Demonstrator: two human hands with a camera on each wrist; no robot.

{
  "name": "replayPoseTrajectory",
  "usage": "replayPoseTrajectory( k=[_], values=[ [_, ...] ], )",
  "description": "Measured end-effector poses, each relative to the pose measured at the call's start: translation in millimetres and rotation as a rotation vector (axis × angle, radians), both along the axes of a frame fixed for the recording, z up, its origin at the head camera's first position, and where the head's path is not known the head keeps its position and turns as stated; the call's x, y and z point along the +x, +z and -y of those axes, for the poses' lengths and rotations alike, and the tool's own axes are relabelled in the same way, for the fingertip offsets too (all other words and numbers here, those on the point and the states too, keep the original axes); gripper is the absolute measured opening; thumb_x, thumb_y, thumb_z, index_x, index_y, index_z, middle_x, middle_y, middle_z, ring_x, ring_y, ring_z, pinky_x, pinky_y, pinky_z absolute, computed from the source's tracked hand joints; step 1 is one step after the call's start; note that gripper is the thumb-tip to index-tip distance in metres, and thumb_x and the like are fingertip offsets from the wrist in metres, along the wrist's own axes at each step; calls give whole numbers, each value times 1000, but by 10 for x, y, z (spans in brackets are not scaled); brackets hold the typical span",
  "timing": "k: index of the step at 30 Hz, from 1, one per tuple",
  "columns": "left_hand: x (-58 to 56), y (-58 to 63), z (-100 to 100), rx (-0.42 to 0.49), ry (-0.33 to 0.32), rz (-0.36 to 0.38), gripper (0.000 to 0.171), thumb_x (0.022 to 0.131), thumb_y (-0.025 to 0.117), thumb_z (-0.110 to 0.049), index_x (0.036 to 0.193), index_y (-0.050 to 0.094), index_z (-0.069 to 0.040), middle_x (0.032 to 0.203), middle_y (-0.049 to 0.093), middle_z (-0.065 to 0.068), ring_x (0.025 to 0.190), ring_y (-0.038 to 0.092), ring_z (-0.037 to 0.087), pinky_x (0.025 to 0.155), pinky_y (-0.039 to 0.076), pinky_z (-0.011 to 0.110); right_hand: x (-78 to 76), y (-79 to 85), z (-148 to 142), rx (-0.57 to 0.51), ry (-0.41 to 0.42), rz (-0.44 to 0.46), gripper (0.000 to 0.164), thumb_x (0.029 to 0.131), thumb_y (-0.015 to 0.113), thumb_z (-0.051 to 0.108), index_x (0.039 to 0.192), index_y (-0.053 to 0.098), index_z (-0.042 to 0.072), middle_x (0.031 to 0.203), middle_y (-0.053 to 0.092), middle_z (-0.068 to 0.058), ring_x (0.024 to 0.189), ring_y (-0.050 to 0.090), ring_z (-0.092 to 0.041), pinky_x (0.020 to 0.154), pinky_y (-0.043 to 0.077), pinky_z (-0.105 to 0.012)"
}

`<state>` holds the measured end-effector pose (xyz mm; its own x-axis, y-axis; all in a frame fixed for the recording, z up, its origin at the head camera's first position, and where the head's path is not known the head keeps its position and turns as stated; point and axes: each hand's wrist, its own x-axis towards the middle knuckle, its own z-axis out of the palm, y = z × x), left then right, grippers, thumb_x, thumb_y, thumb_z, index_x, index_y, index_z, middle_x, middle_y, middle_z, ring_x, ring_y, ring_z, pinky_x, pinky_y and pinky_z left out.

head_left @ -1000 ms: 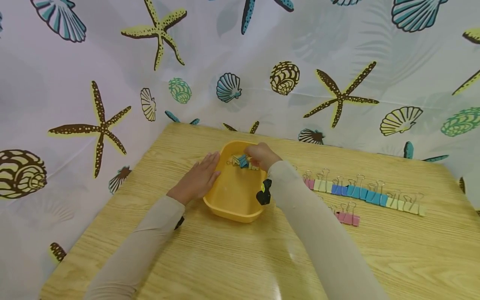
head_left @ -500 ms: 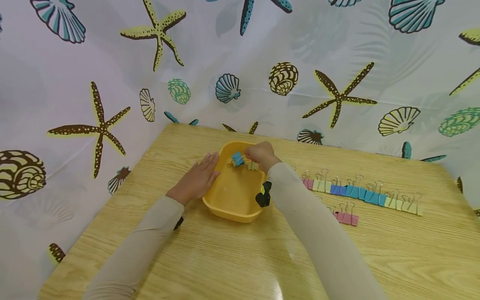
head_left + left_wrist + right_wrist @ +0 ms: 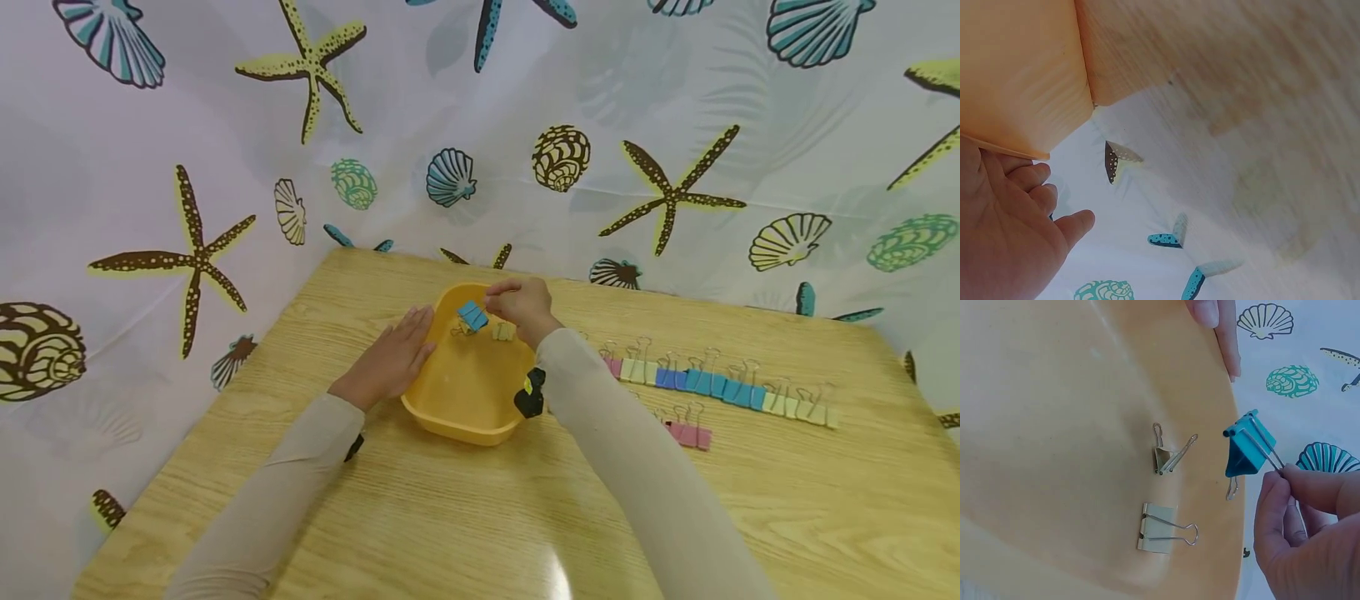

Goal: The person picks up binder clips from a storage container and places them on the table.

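Observation:
My right hand [image 3: 1310,531] pinches a blue binder clip [image 3: 1250,447] by one wire handle, over the far end of a yellow plastic tub [image 3: 465,387]. Below it, on the tub's floor, are two pale yellow binder clips: one [image 3: 1163,459] with its handles spread, the other [image 3: 1159,530] lying flat. My left hand [image 3: 390,358] lies with straight fingers along the tub's left rim. From the left wrist, the fingers [image 3: 1041,187] show at the rim's outer side.
To the right, a row of pink, yellow and blue binder clips [image 3: 705,382] lines the wooden table [image 3: 420,517]. Pink clips [image 3: 688,435] sit in a shorter row in front, partly hidden by the right sleeve. A seashell-print cloth [image 3: 495,100] hangs behind.
My right hand has lifted the blue binder clip up from beside the yellow ones in the tub. The left hand has stayed at the rim.

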<state>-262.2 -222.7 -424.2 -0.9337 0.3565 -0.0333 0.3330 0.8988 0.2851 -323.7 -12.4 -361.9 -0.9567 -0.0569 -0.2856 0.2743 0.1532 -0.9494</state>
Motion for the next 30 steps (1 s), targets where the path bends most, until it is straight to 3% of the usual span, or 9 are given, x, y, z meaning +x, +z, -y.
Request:
replayPoseTrajectory(
  k=[7,16,22,30],
  values=[
    [-1,15,11,-17,2,8,60,107,22,-36,154,0,-8,161,3,8,148,0,26,116,12,54,42,-7,-17,-64,27,-70,21,87,67,-4,107,66,-6,108,65,-17,99,67,-31,84,55,-32],
    [25,51,13,-38,6,12,60,107,23,-35,155,1,-7,161,3,8,148,1,26,117,11,53,123,57,-77,16,77,-130,20,89,67,2,108,69,-4,110,65,-15,99,68,-28,84,55,-33],
    [24,58,11,-43,-1,-5,60,107,25,-34,154,2,-5,161,4,10,148,2,27,116,12,55,197,96,-154,59,122,-218,16,89,67,4,103,71,-3,110,66,-16,96,67,-28,87,55,-36],
    [17,75,-34,-50,-14,-2,60,107,25,-33,154,2,-4,161,3,12,147,3,29,116,14,54,342,170,-598,226,191,-321,19,91,68,14,105,71,2,106,69,-13,93,66,-23,87,54,-37]
  ],
)
